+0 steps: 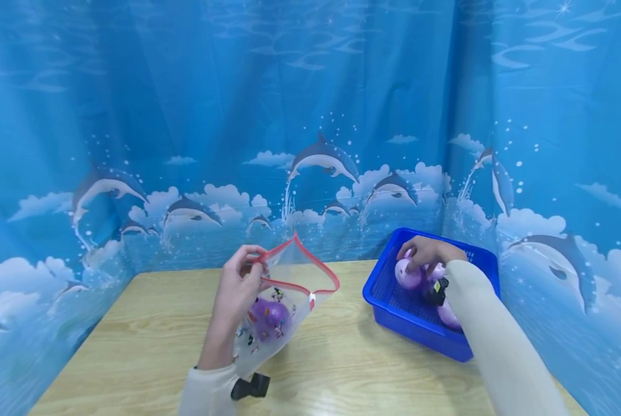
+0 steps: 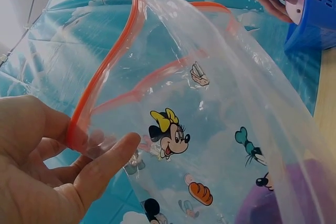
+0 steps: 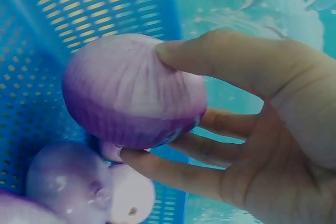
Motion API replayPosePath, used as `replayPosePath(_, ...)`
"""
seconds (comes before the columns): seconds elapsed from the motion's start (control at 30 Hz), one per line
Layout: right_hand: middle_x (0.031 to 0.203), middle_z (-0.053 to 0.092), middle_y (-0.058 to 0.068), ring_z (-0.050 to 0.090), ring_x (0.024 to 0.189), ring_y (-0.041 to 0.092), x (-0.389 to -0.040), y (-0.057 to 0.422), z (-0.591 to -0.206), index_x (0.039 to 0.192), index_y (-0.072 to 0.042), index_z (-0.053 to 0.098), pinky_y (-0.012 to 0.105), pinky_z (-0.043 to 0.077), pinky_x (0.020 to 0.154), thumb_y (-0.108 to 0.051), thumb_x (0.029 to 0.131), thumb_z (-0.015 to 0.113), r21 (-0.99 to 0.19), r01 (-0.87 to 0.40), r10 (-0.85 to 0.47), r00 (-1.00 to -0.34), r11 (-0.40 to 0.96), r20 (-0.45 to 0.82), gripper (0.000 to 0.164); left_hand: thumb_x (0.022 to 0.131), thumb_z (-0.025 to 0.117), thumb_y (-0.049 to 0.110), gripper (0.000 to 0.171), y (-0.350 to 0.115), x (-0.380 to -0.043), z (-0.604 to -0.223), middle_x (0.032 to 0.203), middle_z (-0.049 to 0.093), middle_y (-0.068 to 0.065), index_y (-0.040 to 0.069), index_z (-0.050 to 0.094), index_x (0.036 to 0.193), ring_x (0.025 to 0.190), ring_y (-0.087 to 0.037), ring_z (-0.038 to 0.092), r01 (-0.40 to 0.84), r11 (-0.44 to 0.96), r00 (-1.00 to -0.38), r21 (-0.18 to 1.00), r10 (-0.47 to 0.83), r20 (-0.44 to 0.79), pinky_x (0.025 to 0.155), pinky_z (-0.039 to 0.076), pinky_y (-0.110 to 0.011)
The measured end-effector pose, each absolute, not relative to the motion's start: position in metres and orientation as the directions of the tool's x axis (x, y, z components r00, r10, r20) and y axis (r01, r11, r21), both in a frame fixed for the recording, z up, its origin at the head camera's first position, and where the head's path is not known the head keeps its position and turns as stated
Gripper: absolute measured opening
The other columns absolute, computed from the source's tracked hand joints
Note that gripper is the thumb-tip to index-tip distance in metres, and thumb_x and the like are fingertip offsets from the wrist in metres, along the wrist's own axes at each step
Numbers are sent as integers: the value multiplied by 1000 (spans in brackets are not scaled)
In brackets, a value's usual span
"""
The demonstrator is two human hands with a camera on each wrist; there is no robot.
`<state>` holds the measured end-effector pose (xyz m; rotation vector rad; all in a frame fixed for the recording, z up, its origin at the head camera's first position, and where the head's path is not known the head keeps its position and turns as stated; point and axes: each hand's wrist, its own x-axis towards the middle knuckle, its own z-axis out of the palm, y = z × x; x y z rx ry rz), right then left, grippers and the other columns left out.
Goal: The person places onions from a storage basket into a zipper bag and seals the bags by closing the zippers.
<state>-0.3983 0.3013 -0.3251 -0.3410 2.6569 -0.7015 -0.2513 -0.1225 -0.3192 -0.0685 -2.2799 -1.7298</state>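
My left hand [image 1: 239, 286] pinches the red-zipped rim of a clear plastic zip bag [image 1: 284, 344] printed with cartoon figures. Its mouth gapes toward the right, and the white slider [image 1: 312, 299] sits near the front of the rim. A shiny purple rounded thing [image 1: 274, 315] shows through the bag's wall, low inside. Over in the blue basket [image 1: 419, 336], my right hand [image 1: 431, 252] grips a streaked purple-and-white toy onion [image 3: 131, 87], thumb on top and fingers beneath. Below it lie more purple-and-white rounded pieces [image 3: 71, 179], partly covered by my wrist in the head view.
A pale wood-grain table [image 1: 149, 329] bears both the basket and the bag. Behind it and at both sides hangs a blue curtain [image 1: 211, 115] with dolphins and clouds. The basket's perforated walls stand near the table's back right.
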Motion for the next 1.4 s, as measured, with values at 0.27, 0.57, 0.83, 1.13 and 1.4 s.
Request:
replayPosePath(0.27,137,53,31,62,108,32,-402,297,-309,134,-2,63,45,64,80,-11,88,74,-528,-232,-398,-889,817,-225,48,105,48,11,30,-123,-252,-320,128,63,-17,13,60,133,113,-32,64,137,281,-974,950,-134,180,84,66,-32)
replayPosePath(0.57,133,56,30,63,104,29,-397,275,-288,132,-1,65,40,65,76,-11,87,76,-507,-351,-478,-867,787,-141,47,106,48,12,28,-123,-254,-322,123,62,-20,8,63,130,108,-31,66,81,293,-983,953,-132,125,81,66,-29)
replayPosePath(0.83,133,62,22,61,117,35,-391,251,-274,129,-8,69,43,61,89,-15,89,78,-427,-430,-506,-859,795,-77,42,104,54,13,26,-121,-253,-322,121,65,-19,9,66,126,85,-21,69,55,393,-987,918,-119,110,74,65,-31)
replayPosePath(1.13,133,65,18,60,119,35,-386,235,-271,129,-13,70,49,60,96,-17,90,77,-375,-465,-522,-851,802,-61,40,103,56,9,25,-118,-250,-325,118,68,-18,6,67,126,94,-24,70,60,423,-997,904,-28,79,80,66,-37)
replayPosePath(1.4,133,66,16,62,118,35,-382,226,-270,129,-14,70,50,60,96,-19,90,78,-378,-448,-509,-857,810,-76,40,103,57,12,25,-117,-250,-327,116,70,-14,10,68,125,99,-24,69,67,473,-996,879,-19,86,75,61,-31)
